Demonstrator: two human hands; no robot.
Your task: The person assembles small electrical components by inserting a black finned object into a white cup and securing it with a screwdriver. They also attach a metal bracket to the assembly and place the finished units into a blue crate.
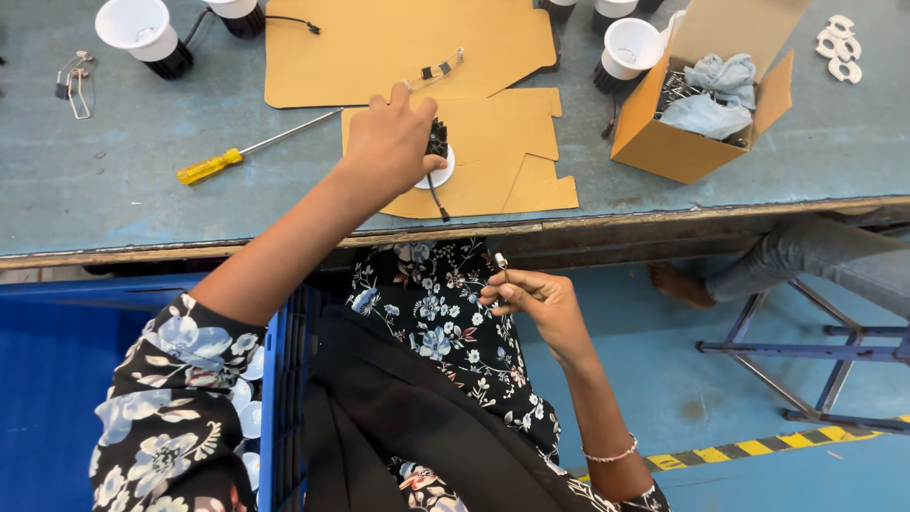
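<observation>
Left hand (pixel 393 142) over cardboard-strewn blue-grey workbench (pixel 114 180)

The left hand (pixel 393 142) covers most of the small black-and-white round lamp fitting (pixel 438 163), so its grip is unreadable. At twelve o'clock, two white-rimmed black lamps (pixel 607 8) are cut by the top edge (only bases show). The right hand (pixel 531 299) pinches a tiny silvery metal piece (pixel 500 263), too small to identify. At nine o'clock, the blue plastic crate (pixel 57 379) runs off-frame.
</observation>
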